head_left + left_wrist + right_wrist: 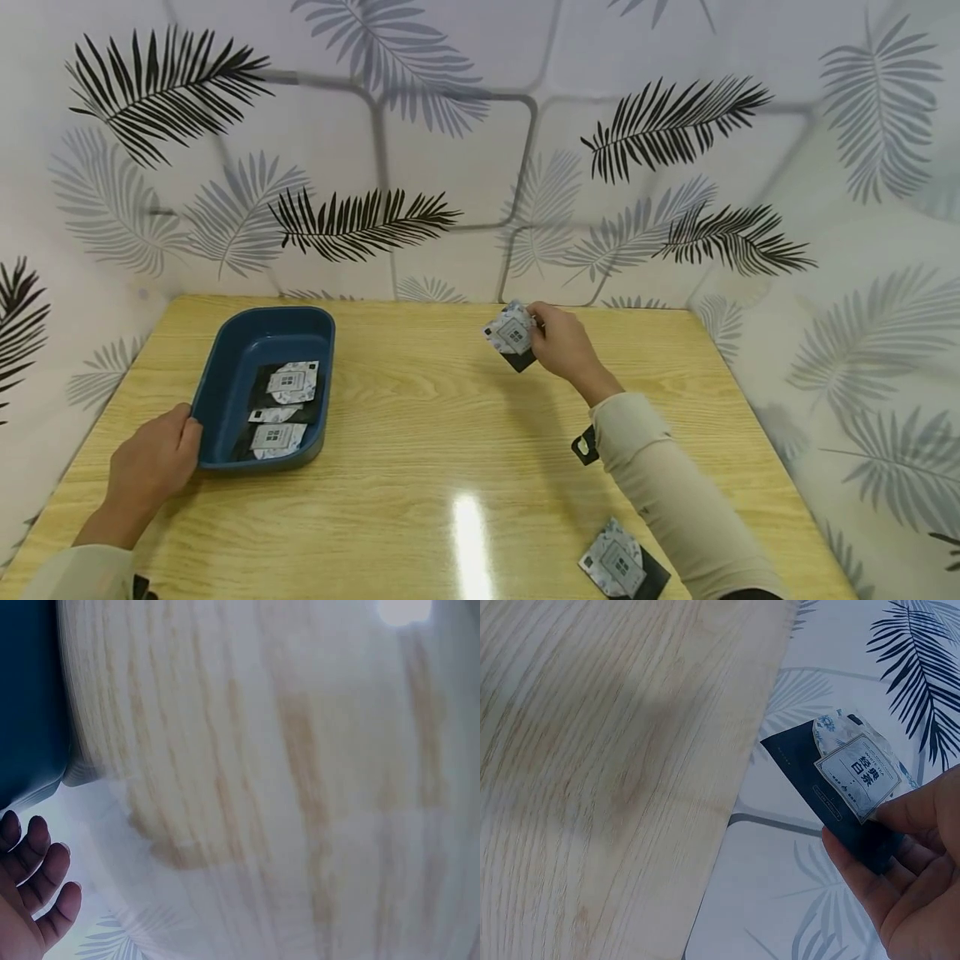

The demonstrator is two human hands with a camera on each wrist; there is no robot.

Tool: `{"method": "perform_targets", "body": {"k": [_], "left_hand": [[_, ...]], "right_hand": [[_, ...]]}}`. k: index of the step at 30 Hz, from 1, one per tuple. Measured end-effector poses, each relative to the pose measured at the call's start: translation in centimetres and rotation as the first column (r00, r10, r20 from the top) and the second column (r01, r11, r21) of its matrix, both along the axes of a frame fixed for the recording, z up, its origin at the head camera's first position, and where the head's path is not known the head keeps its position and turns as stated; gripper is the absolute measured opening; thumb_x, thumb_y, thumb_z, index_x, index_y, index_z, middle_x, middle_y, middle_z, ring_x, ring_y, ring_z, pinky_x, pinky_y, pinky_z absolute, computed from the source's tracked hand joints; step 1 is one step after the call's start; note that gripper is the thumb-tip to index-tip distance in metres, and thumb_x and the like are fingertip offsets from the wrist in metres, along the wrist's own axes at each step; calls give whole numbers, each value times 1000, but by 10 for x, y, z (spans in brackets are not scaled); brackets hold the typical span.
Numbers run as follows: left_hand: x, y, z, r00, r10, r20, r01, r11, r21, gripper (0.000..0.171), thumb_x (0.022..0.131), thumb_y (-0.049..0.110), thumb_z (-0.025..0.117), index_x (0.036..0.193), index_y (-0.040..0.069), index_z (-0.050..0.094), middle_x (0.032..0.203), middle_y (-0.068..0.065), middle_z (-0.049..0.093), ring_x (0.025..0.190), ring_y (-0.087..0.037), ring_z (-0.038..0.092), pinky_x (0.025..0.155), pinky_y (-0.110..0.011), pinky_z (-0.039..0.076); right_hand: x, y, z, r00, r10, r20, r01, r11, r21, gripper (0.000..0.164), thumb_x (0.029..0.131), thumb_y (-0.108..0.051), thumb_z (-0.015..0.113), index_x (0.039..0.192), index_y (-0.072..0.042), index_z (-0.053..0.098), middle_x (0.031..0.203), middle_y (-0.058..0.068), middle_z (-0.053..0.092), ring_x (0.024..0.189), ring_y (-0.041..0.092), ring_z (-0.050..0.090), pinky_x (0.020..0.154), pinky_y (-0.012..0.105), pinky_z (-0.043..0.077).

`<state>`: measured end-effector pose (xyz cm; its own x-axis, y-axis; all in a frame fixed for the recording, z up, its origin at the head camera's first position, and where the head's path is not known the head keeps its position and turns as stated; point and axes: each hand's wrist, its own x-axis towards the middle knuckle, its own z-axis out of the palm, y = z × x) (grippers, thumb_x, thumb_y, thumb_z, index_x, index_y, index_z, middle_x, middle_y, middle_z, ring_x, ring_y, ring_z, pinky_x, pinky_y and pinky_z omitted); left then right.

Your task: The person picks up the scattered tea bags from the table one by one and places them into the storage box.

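In the head view my right hand (558,340) pinches a tea packet (513,333) between thumb and fingers, above the back part of the table. The right wrist view shows this packet (859,776) as dark blue with a pale patterned panel and a printed label. My left hand (155,457) grips the left rim of a blue plastic bin (327,417) near its front corner. Its fingers (46,874) curve beside the bin's outer wall in the left wrist view. Several tea packets (276,437) lie inside the bin, toward its right side.
Another tea packet (617,562) lies on the wooden table (420,417) at the front right. A small black object (585,446) sits partly hidden behind the right sleeve. Leaf-patterned cloth (450,167) rises behind the table's back edge.
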<state>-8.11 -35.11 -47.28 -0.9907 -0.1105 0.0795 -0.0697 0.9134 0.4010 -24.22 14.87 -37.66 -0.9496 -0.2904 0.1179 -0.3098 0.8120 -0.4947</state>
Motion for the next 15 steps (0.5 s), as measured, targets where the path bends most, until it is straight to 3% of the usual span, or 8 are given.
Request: {"method": "perform_targets", "body": {"k": [15], "left_hand": [[13, 8, -3, 999, 15, -33, -15, 1000, -10, 32, 103, 19, 27, 76, 9, 40, 61, -5, 36, 51, -18, 33, 50, -32, 25]], "right_hand": [[4, -19, -1, 997, 67, -27, -68, 997, -30, 27, 95, -1, 54, 120, 0, 64, 94, 16, 71, 68, 18, 55, 62, 29, 43]]}}
